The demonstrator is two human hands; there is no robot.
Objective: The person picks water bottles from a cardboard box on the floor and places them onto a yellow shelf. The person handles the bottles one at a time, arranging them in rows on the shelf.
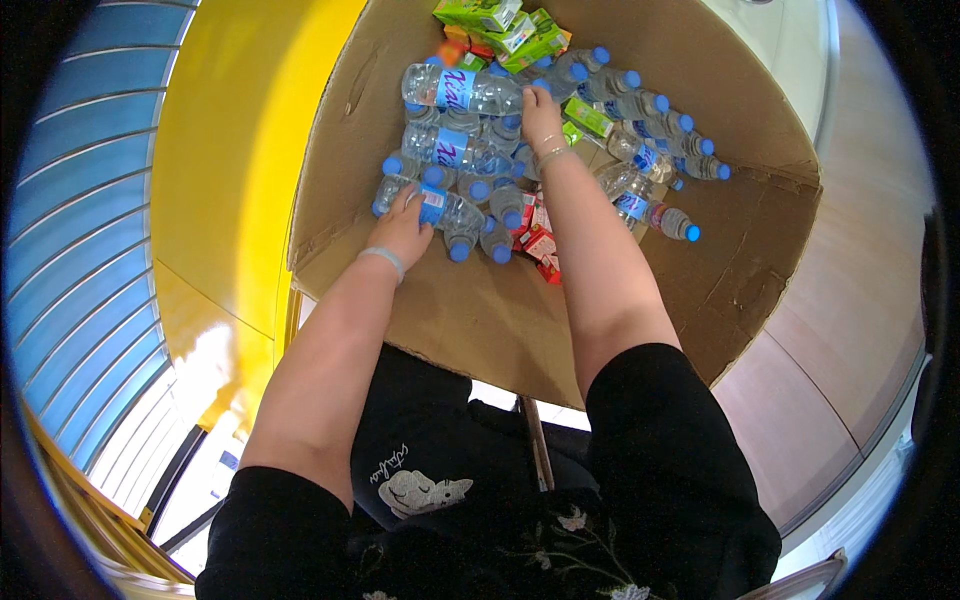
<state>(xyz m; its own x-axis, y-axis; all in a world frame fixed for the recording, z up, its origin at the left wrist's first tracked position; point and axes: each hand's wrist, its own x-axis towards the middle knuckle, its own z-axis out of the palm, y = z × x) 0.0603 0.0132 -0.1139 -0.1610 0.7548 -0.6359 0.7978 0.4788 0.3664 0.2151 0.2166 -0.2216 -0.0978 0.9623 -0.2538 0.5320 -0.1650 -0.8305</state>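
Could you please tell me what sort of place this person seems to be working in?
Probably a storeroom or shop stocking area: a large cardboard box holds many small water bottles and green drink cartons, and both hands reach into it.

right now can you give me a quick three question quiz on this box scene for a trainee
1. True or false: the left hand rests on a water bottle in the cardboard box.
2. What colour are the bottle caps? A red, B blue, C white.
3. What does the right hand touch?

Key: 1 true. 2 B. 3 a clear water bottle lying near the green cartons.
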